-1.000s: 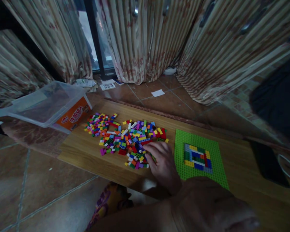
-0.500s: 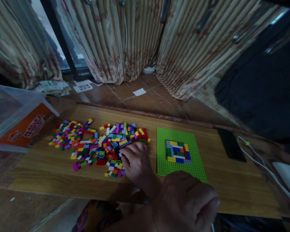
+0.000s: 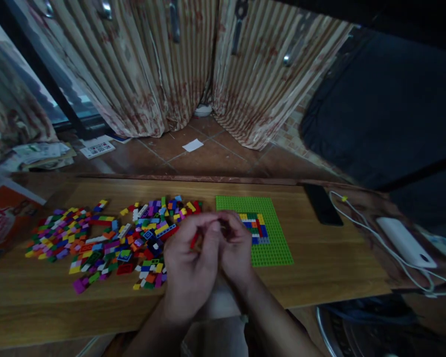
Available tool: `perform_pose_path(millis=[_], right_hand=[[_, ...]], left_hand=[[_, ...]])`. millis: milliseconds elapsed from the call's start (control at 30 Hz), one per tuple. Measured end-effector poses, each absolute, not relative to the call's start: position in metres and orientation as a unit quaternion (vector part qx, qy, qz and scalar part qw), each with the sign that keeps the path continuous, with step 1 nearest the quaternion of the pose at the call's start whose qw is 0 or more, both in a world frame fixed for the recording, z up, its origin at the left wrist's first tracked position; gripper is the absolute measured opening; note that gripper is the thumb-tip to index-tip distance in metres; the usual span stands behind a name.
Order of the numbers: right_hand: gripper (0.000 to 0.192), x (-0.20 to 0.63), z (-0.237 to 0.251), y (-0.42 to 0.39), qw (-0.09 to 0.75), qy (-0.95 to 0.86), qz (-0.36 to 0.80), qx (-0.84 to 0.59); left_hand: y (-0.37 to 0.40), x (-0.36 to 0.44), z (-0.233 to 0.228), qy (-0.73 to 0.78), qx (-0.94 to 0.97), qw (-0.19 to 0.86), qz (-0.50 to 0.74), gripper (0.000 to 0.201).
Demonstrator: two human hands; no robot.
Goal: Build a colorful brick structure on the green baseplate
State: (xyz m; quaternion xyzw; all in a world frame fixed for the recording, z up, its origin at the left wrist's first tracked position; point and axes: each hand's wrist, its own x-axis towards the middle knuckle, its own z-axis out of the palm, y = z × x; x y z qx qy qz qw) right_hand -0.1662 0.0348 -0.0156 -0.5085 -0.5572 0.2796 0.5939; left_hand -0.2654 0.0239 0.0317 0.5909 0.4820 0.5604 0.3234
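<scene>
My left hand (image 3: pixel 189 263) and my right hand (image 3: pixel 236 245) are raised together above the wooden board (image 3: pixel 319 267), fingertips touching. A small red brick (image 3: pixel 194 240) shows between the fingers of my left hand; whether my right hand also grips it I cannot tell. To the left lies a wide scatter of small coloured bricks (image 3: pixel 107 238). Behind my right hand lies a green baseplate (image 3: pixel 273 248) with a small block of blue, red, yellow and white bricks (image 3: pixel 256 225) built on it, partly hidden by my fingers.
A black phone (image 3: pixel 321 203) lies at the board's far right, next to a white cable (image 3: pixel 360 223) and a white power bank (image 3: pixel 405 243). An orange-labelled box (image 3: pixel 3 220) stands at left. Curtains (image 3: pixel 163 69) and papers (image 3: pixel 96 148) are on the tiled floor behind.
My left hand rose from the brick scatter with a red brick. My right hand came forward to meet it over the board. The view swung to the right.
</scene>
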Motion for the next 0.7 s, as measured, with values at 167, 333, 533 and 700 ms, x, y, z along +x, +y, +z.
perform_pose_path(millis=[167,333,533,700], right_hand=[[0.025,-0.149,-0.018,0.034,0.582,-0.570,0.258,-0.520],[0.045,-0.134,-0.021,0.025,0.505,-0.649,0.203,-0.531],[0.043,-0.113,-0.020,0.021,0.506,-0.641,0.231,-0.529],[0.023,-0.097,-0.015,0.021,0.474,-0.663,0.243,-0.526]], left_hand=[[0.048,-0.261,0.018,0.549,0.511,0.472,0.464,0.029],[0.051,-0.250,0.010,0.519,0.501,0.550,0.420,0.022],[0.051,-0.240,0.007,0.521,0.429,0.598,0.432,0.029],[0.049,-0.231,0.008,0.487,0.374,0.656,0.439,0.025]])
